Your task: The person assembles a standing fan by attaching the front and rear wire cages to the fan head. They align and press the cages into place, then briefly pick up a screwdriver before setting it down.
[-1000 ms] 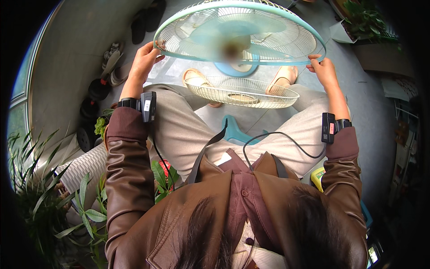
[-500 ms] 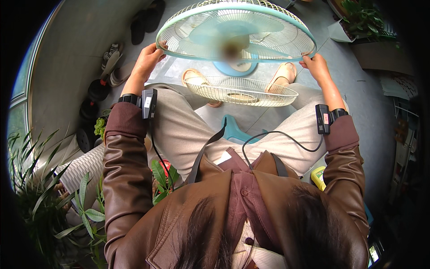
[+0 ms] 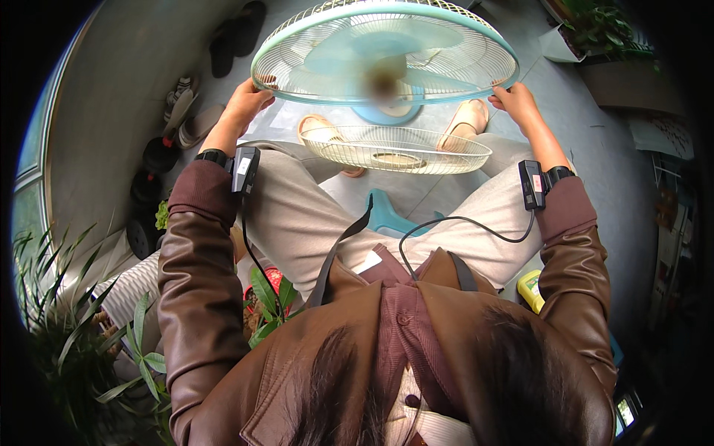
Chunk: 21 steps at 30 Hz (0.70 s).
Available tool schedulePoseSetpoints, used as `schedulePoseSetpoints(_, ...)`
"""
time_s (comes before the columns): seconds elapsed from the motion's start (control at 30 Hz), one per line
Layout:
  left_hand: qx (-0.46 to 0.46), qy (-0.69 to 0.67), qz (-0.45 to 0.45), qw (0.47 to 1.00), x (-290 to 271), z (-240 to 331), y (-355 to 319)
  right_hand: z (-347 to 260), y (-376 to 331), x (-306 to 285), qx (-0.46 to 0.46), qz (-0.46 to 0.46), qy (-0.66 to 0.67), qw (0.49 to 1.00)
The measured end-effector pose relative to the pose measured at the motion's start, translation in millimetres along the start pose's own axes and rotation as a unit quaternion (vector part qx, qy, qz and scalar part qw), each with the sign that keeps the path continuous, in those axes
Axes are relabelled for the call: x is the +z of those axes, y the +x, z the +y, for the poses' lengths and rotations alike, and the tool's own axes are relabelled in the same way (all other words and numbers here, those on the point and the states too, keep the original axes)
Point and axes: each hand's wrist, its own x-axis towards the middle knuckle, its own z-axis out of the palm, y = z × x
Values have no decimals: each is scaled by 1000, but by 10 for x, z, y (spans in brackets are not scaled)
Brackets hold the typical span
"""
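In front of me stands an electric fan [image 3: 335, 56] with translucent light-blue blades behind a wire guard; its middle is blurred. My left hand [image 3: 249, 104] pinches the left side of the fan's pale blue rim [image 3: 394, 101]. On the opposite side my right hand [image 3: 517, 104] has the same rim between thumb and fingers. Lower down, a loose round wire fan grille [image 3: 327, 152] lies between my lower legs, touched by neither hand. Part of the fan's blue base [image 3: 387, 113] shows under the head.
My feet in light slippers [image 3: 465, 123] flank the base on grey floor tiles. A blue seat edge [image 3: 387, 215] shows between my thighs. Potted plants [image 3: 268, 297] crowd my left, shoes [image 3: 201, 125] line the left wall, and a yellow bottle [image 3: 529, 290] stands at my right.
Both hands and the fan's rim have shifted slightly left in the picture. The grip on the rim looks the same on both sides.
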Motion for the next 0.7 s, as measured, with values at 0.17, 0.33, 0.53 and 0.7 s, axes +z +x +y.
schedulePoseSetpoints(0.17,-12,-29,-3,1000,12,-24,-6,98,143,14,36,-24,72,997)
schedulePoseSetpoints(0.33,-23,30,1,999,2,-15,43,120,220,83,29,-26,97,995)
schedulePoseSetpoints(0.53,8,31,21,999,-1,1,29,130,205,84,31,-35,112,993)
schedulePoseSetpoints(0.7,-5,48,16,999,13,39,-12,157,183,95,10,-10,121,993)
